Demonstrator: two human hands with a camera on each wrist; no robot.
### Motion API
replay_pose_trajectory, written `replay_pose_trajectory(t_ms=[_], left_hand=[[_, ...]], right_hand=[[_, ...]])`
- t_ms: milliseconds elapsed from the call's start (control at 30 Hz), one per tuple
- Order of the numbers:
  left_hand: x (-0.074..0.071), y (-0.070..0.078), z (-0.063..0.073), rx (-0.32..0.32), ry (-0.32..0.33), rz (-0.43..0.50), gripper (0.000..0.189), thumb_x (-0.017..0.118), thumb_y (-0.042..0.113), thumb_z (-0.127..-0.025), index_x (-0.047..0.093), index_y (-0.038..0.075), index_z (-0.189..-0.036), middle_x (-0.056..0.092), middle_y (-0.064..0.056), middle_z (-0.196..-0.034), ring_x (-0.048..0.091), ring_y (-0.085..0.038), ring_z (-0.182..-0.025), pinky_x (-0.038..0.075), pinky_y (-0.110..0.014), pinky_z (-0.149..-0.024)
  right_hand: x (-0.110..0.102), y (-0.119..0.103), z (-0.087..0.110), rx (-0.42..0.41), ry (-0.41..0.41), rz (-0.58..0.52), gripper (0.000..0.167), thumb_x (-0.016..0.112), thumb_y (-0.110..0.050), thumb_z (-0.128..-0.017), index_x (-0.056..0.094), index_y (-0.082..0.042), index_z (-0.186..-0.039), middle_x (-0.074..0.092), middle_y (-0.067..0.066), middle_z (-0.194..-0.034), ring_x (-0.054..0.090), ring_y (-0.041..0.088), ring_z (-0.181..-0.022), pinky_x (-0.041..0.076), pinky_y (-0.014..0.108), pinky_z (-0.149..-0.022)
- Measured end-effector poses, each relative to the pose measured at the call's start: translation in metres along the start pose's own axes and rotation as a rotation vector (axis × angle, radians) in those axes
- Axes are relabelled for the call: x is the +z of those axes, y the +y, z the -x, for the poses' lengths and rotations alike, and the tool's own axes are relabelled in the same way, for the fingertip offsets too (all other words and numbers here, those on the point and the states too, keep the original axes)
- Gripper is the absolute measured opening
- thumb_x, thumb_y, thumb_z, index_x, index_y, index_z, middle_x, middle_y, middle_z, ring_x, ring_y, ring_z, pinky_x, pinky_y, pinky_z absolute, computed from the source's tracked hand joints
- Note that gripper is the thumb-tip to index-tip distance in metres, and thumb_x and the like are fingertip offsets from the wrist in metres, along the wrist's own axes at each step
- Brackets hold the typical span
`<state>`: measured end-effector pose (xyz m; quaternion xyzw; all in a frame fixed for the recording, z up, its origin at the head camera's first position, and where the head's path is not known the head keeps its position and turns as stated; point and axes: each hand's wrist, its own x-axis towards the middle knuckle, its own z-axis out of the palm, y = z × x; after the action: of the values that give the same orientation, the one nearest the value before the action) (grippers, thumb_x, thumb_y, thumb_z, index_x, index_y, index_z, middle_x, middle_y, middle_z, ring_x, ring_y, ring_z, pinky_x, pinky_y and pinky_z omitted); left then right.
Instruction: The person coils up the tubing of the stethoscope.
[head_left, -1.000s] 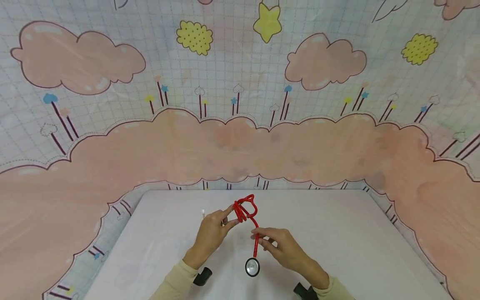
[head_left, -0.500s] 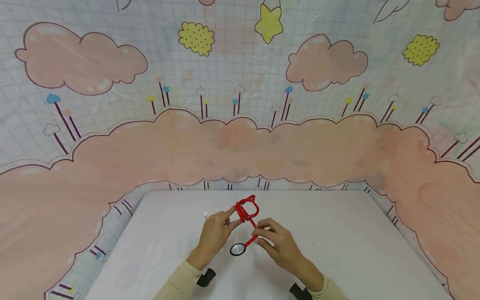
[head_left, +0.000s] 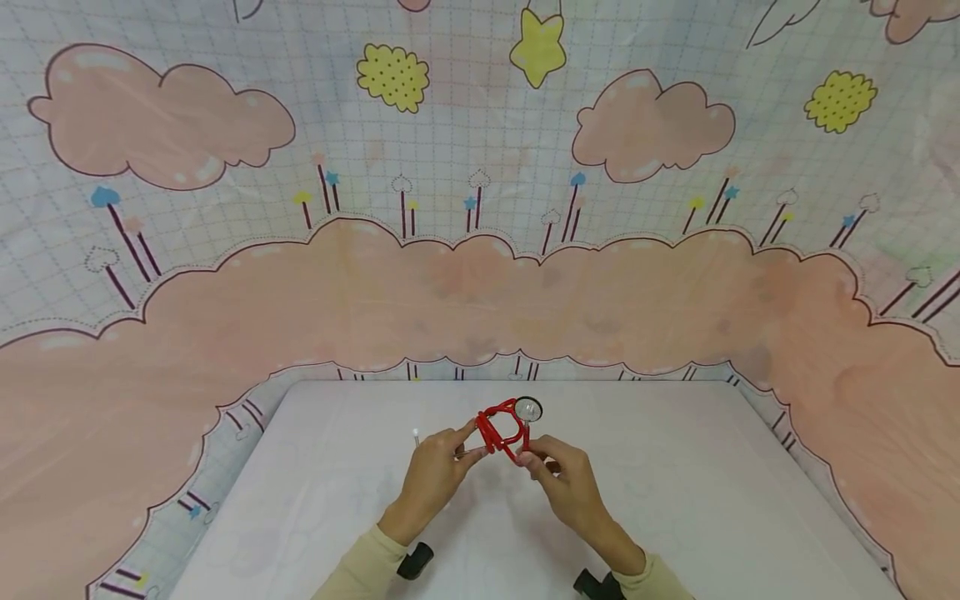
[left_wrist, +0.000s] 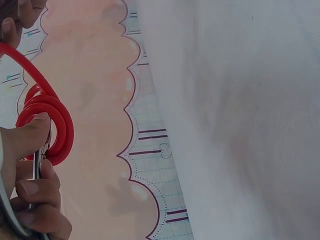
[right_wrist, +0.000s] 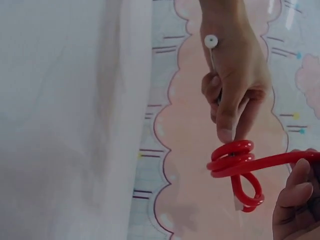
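A red stethoscope (head_left: 489, 435), its tube wound in coils, is held up above the white table between both hands. My left hand (head_left: 432, 471) grips the coils at their left side, thumb and fingers pinching; in the left wrist view, metal ear tubes (left_wrist: 36, 172) run through its curled fingers. A white ear tip (right_wrist: 211, 41) sticks out by that hand in the right wrist view. My right hand (head_left: 567, 483) pinches the free tube just below the round chest piece (head_left: 528, 409), which points upward beside the coils.
The white table (head_left: 675, 500) spreads beneath both hands. Behind it hangs a patterned cloth (head_left: 600, 308) with clouds and stars. Black wrist devices (head_left: 415, 561) sit under the forearms.
The chest piece has swung from hanging below the right hand, through the left, to standing upright above it. The right hand has turned and risen slightly; the left keeps its grip on the coils.
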<state>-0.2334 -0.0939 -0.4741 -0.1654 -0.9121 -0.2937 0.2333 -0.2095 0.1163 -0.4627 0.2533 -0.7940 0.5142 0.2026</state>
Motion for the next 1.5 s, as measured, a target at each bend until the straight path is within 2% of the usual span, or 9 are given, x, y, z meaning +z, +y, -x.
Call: replay_pose_trajectory(t_ms=[133, 233, 467, 567, 733, 967, 1167, 1300, 1500], left_hand=[[0.0, 0.002, 0.0, 0.0, -0.007, -0.001, 0.05, 0.08, 0.03, -0.079, 0.069, 0.009, -0.123, 0.052, 0.006, -0.061, 0.042, -0.004, -0.058, 0.036, -0.016, -0.052], [0.0, 0.002, 0.0, -0.009, -0.015, -0.007, 0.05, 0.08, 0.029, -0.08, 0.069, 0.009, -0.124, 0.053, 0.006, -0.061, 0.043, -0.004, -0.059, 0.037, -0.016, -0.052], [0.001, 0.002, 0.001, -0.008, -0.007, -0.012, 0.05, 0.08, 0.03, -0.08, 0.069, 0.011, -0.124, 0.055, 0.006, -0.062, 0.044, -0.004, -0.059, 0.038, -0.014, -0.051], [0.0, 0.002, 0.001, -0.009, -0.01, -0.007, 0.05, 0.08, 0.03, -0.08, 0.069, 0.011, -0.125, 0.055, 0.006, -0.062, 0.044, -0.004, -0.059, 0.037, -0.014, -0.051], [0.001, 0.001, 0.001, 0.014, 0.002, -0.005, 0.049, 0.08, 0.029, -0.08, 0.069, 0.01, -0.124, 0.055, 0.005, -0.062, 0.045, -0.004, -0.059, 0.037, -0.015, -0.052], [-0.001, 0.004, 0.002, 0.041, 0.012, -0.002, 0.05, 0.08, 0.028, -0.079, 0.069, 0.009, -0.124, 0.059, 0.004, -0.065, 0.048, -0.003, -0.06, 0.039, -0.015, -0.053], [-0.002, 0.005, 0.003, 0.061, 0.04, -0.013, 0.049, 0.08, 0.028, -0.079, 0.069, 0.009, -0.123, 0.06, 0.003, -0.065, 0.052, -0.004, -0.06, 0.04, -0.015, -0.053], [-0.002, 0.007, 0.005, 0.085, 0.051, 0.009, 0.049, 0.08, 0.027, -0.079, 0.069, 0.008, -0.123, 0.064, 0.002, -0.068, 0.058, -0.006, -0.062, 0.043, -0.016, -0.054], [-0.003, 0.012, 0.005, 0.107, 0.036, 0.047, 0.051, 0.079, 0.028, -0.081, 0.067, 0.008, -0.126, 0.065, 0.003, -0.07, 0.053, -0.003, -0.061, 0.041, -0.014, -0.054]], right_hand=[[0.0, -0.005, -0.001, 0.144, -0.023, -0.052, 0.013, 0.061, -0.006, -0.096, 0.07, -0.002, -0.087, 0.066, 0.008, -0.075, 0.055, 0.016, -0.06, 0.047, 0.021, -0.052], [-0.002, -0.016, -0.002, 0.191, -0.056, -0.089, 0.017, 0.058, -0.006, -0.098, 0.068, 0.0, -0.086, 0.065, 0.015, -0.075, 0.055, 0.021, -0.06, 0.043, 0.02, -0.049], [-0.009, -0.037, -0.003, 0.245, -0.125, -0.147, 0.023, 0.054, -0.009, -0.1, 0.068, 0.003, -0.085, 0.061, 0.012, -0.069, 0.049, 0.008, -0.058, 0.042, 0.019, -0.049], [-0.008, -0.033, -0.001, 0.234, -0.157, -0.159, 0.025, 0.053, -0.008, -0.101, 0.068, 0.003, -0.085, 0.06, 0.011, -0.067, 0.049, 0.01, -0.058, 0.041, 0.019, -0.05], [-0.002, -0.003, 0.003, 0.238, -0.21, -0.163, 0.027, 0.052, -0.01, -0.101, 0.069, -0.002, -0.083, 0.061, 0.016, -0.067, 0.051, 0.017, -0.055, 0.041, 0.019, -0.05], [0.002, 0.008, 0.005, 0.24, -0.26, -0.166, 0.029, 0.053, -0.014, -0.101, 0.07, -0.003, -0.08, 0.064, 0.018, -0.07, 0.052, 0.005, -0.055, 0.044, 0.02, -0.048], [0.001, 0.009, 0.002, 0.305, -0.24, -0.142, 0.03, 0.053, -0.013, -0.101, 0.07, 0.001, -0.081, 0.064, 0.014, -0.069, 0.052, 0.002, -0.055, 0.047, 0.021, -0.051], [0.001, 0.011, 0.001, 0.322, -0.212, -0.129, 0.03, 0.055, -0.018, -0.101, 0.07, -0.003, -0.08, 0.063, 0.013, -0.068, 0.052, 0.005, -0.055, 0.048, 0.022, -0.052], [0.002, 0.012, 0.0, 0.333, -0.195, -0.085, 0.028, 0.059, -0.024, -0.1, 0.073, -0.004, -0.086, 0.064, 0.007, -0.065, 0.054, 0.008, -0.055, 0.048, 0.022, -0.051]])
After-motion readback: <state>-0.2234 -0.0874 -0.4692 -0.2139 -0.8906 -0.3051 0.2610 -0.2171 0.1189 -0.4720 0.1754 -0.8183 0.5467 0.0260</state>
